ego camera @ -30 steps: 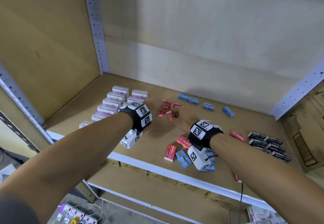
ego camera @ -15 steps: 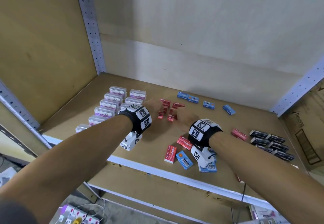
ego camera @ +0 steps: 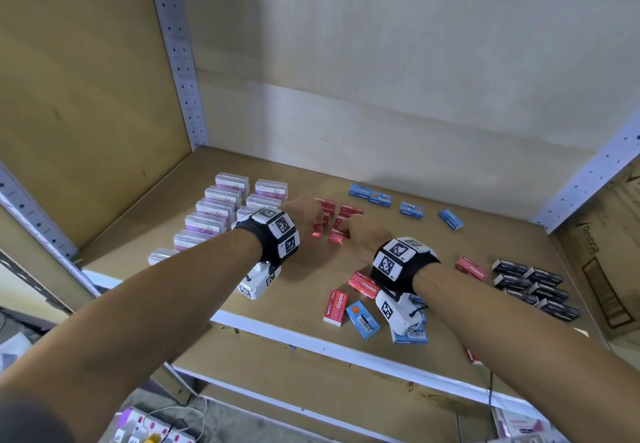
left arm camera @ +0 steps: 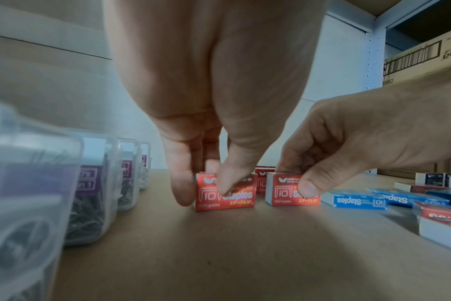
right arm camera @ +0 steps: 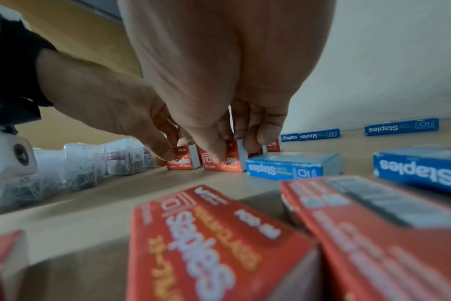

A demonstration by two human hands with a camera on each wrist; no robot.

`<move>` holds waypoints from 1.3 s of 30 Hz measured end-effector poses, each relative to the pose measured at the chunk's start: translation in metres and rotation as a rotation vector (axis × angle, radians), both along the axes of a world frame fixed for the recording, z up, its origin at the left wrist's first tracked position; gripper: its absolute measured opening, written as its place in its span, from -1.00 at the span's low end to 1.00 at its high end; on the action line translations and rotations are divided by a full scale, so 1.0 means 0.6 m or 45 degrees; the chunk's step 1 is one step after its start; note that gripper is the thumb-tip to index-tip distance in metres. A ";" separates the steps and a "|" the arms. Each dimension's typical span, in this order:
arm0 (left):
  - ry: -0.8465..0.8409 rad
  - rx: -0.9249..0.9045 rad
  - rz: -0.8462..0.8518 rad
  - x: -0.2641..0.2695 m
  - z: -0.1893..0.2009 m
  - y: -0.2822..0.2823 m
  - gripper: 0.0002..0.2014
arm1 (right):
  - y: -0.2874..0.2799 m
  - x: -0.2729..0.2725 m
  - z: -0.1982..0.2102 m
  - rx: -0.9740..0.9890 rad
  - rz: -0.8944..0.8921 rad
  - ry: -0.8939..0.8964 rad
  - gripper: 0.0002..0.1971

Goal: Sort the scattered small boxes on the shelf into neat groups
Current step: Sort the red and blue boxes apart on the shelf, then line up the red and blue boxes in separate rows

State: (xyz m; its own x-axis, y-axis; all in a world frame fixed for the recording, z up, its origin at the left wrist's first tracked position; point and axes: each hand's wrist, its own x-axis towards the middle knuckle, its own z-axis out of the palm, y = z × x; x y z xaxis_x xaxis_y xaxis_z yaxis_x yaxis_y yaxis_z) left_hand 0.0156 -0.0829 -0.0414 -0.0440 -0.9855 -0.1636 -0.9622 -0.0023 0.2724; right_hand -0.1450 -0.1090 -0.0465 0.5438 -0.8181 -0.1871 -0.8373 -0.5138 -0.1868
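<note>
Several red staples boxes (ego camera: 341, 215) stand on edge in two short rows mid-shelf. My left hand (ego camera: 311, 215) pinches the front box of the left row (left arm camera: 225, 195) between thumb and fingers (left arm camera: 183, 191). My right hand (ego camera: 356, 233) pinches the front box of the right row (left arm camera: 286, 193), thumb on its face and fingers behind. In the right wrist view both held boxes (right arm camera: 184, 160) (right arm camera: 228, 162) stand side by side on the board. More red boxes behind them are partly hidden by my fingers.
Clear paper-clip boxes (ego camera: 214, 214) line the left side. Blue staples boxes (ego camera: 370, 196) lie at the back and black boxes (ego camera: 533, 285) at the right. Loose red (ego camera: 362, 283) and blue boxes (ego camera: 362, 319) lie near the shelf's front edge (ego camera: 311, 342).
Both hands have drawn closer together on the red cluster. The red boxes, loosely scattered a second ago, now stand in tighter rows.
</note>
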 end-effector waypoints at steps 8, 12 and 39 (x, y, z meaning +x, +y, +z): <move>-0.114 -0.046 0.008 -0.001 0.019 0.007 -0.71 | 0.014 -0.025 0.028 -0.076 0.045 -0.104 -0.81; -0.161 -0.064 0.036 -0.004 0.054 -0.002 -0.72 | -0.005 -0.048 0.055 0.024 0.025 -0.177 -0.74; -0.108 0.270 -0.156 -0.071 0.009 -0.334 -0.42 | -0.178 -0.077 0.092 0.003 -0.199 0.156 -0.57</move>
State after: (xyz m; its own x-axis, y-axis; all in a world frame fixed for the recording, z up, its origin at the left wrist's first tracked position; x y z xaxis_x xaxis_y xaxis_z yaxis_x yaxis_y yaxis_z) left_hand -0.0270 -0.2835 -0.0360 -0.1381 -0.9169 -0.3745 -0.9782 0.0670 0.1967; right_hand -0.1914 -0.2161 0.0085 0.3830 -0.8904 -0.2460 -0.9235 -0.3753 -0.0793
